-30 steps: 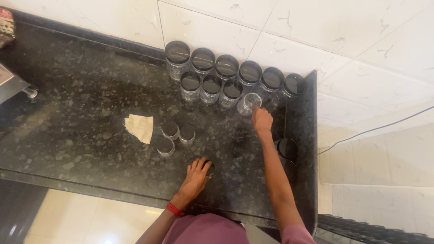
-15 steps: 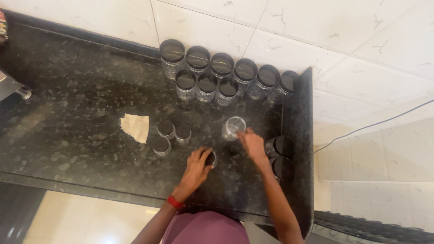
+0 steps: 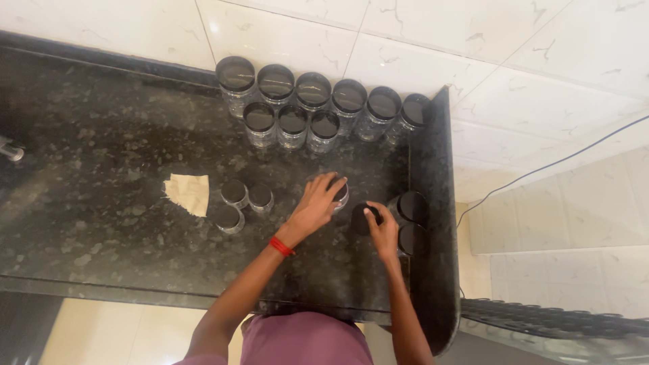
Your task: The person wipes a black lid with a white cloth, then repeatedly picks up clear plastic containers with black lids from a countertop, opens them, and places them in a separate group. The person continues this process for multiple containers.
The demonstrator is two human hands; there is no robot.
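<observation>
- left hand (image 3: 318,203) sits curled over the top of a clear jar (image 3: 340,194) around the middle of the dark stone worktop (image 3: 101,223); fingers wrapped round its rim, red band (image 3: 281,246) on the wrist
- right hand (image 3: 382,227) is just to the right of it, fingertips pinching a black lid (image 3: 360,220) that lies on the worktop
- two more lidded jars (image 3: 411,222) stand just right of that hand, tight against the raised right edge
- far side by the tiled wall (image 3: 473,47): a double row of capped jars (image 3: 318,108)
- left of the hands: three small jars (image 3: 240,203) in a cluster; a scrap of tan paper (image 3: 189,193) beside them
</observation>
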